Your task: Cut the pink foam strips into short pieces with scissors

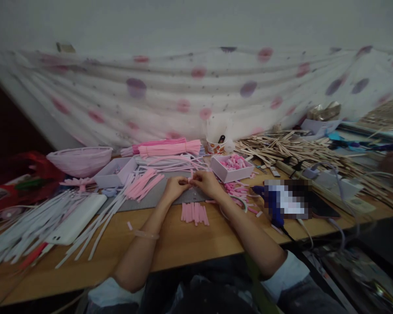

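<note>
My left hand and my right hand meet over the grey mat, fingers pinched together. Between the fingertips is a small piece of pink pipe cleaner; its exact shape is partly hidden by the fingers. Just below my hands, a row of short pink pipe cleaner pieces lies on the wooden table. Longer pink pieces rest on the mat by my left hand. A white box of curled pink pieces stands beyond my right hand, with more loose curls beside it.
Pink bundles lie at the back. White stems and a white phone lie left, near a small box and a basket. To the right are a blue glue gun, cables and wooden sticks.
</note>
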A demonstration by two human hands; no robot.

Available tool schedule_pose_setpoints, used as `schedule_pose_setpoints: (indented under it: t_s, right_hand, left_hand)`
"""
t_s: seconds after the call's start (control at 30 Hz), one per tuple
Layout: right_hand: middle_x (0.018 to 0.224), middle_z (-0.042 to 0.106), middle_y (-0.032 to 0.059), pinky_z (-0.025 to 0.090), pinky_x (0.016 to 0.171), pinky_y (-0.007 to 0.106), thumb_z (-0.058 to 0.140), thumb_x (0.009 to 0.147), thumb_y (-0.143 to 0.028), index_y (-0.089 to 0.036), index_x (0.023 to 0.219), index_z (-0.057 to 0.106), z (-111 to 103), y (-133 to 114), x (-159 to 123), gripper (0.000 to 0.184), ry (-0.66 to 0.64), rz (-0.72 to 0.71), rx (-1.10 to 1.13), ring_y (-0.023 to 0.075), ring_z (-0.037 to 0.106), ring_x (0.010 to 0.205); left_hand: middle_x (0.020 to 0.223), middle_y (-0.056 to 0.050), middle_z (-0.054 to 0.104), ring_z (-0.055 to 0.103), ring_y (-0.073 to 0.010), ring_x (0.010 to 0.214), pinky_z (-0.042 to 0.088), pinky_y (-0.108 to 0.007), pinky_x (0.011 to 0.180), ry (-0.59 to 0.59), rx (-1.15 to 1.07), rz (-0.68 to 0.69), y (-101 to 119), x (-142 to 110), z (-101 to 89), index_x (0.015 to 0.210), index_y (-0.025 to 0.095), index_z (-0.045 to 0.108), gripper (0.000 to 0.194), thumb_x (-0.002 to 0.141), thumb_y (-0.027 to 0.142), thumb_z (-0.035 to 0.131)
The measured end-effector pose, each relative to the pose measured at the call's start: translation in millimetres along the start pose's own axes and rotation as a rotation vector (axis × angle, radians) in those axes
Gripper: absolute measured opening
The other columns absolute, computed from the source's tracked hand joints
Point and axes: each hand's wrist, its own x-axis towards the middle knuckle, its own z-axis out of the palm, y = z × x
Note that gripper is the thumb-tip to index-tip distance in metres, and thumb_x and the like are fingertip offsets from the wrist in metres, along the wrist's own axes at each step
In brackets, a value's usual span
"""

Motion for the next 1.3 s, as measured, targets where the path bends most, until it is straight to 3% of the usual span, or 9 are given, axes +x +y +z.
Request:
schedule_pose_setpoints:
  t_s: [0.33,0.53,0.63,0.8,0.93,1.1,1.3]
  right_hand:
    - [0.059,0.062,-0.0001,0.032,0.054,0.021,0.065,0.075,-0.017,-0.013,0.069,0.063,-3,-4,-1,0.008,-0.005,0.011,-0.049,0.01,0.051,0.055]
    - [0.061,0.062,0.0002,0.033,0.055,0.021,0.064,0.075,-0.014,-0.013,0.068,0.062,2,0,2,0.007,0.01,0.02,-0.069,0.0105,0.052,0.056]
    - [0.066,0.064,0.0016,0.034,0.056,0.021,0.063,0.076,-0.016,-0.013,0.073,0.063,-8,-9,0,0.004,-0.007,0.011,-0.11,0.0116,0.054,0.06]
    - [0.077,0.066,0.0054,0.032,0.058,0.025,0.056,0.083,-0.024,-0.017,0.082,0.063,-56,-34,-46,0.01,0.102,0.084,-0.451,0.0162,0.057,0.069]
    - [0.074,0.064,0.0068,0.028,0.055,0.026,0.058,0.079,-0.023,-0.019,0.073,0.06,-84,-38,-95,0.007,-0.064,0.236,-0.712,0.0173,0.056,0.065]
    - [0.076,0.064,0.0088,0.024,0.055,0.027,0.059,0.076,-0.028,-0.018,0.074,0.057,-78,-31,-114,0.011,-0.249,0.305,-0.844,0.0205,0.057,0.07]
    - [0.073,0.061,0.0068,0.024,0.056,0.026,0.052,0.078,-0.021,-0.016,0.074,0.052,-77,-30,-111,0.006,-0.175,0.312,-0.779,0.0171,0.054,0.068]
  left_hand:
    - [0.07,-0.006,0.072,0.064,-0.0193,0.066,0.046,-0.027,0.064,0.014,-0.017,-0.017,3,0,0.8,0.07,0.016,0.072,0.016,0.056,0.023,0.076]
    - [0.068,-0.006,0.071,0.061,-0.0153,0.054,0.037,-0.02,0.042,-0.046,-0.118,-0.151,7,-2,4.0,0.079,0.015,0.071,0.024,0.057,0.023,0.074]
    - [0.067,-0.005,0.07,0.062,-0.0163,0.057,0.038,-0.019,0.042,-0.055,-0.178,-0.146,8,-1,5.1,0.08,0.015,0.07,0.029,0.054,0.027,0.076]
    - [0.066,-0.007,0.07,0.062,-0.0164,0.058,0.04,-0.021,0.045,-0.02,-0.278,-0.153,9,0,-0.6,0.077,0.014,0.071,0.032,0.052,0.034,0.079]
    - [0.067,-0.008,0.07,0.06,-0.0138,0.058,0.038,-0.02,0.045,0.009,-0.383,-0.136,8,1,-7.8,0.074,0.014,0.072,0.029,0.053,0.034,0.078]
    - [0.067,-0.005,0.068,0.057,-0.0096,0.056,0.037,-0.017,0.045,0.051,-0.489,-0.184,4,2,-10.5,0.069,0.014,0.072,0.024,0.051,0.03,0.079]
    - [0.07,-0.004,0.069,0.055,-0.0073,0.054,0.044,-0.018,0.051,0.078,-0.637,-0.243,2,3,-12.0,0.068,0.014,0.071,0.027,0.046,0.027,0.081]
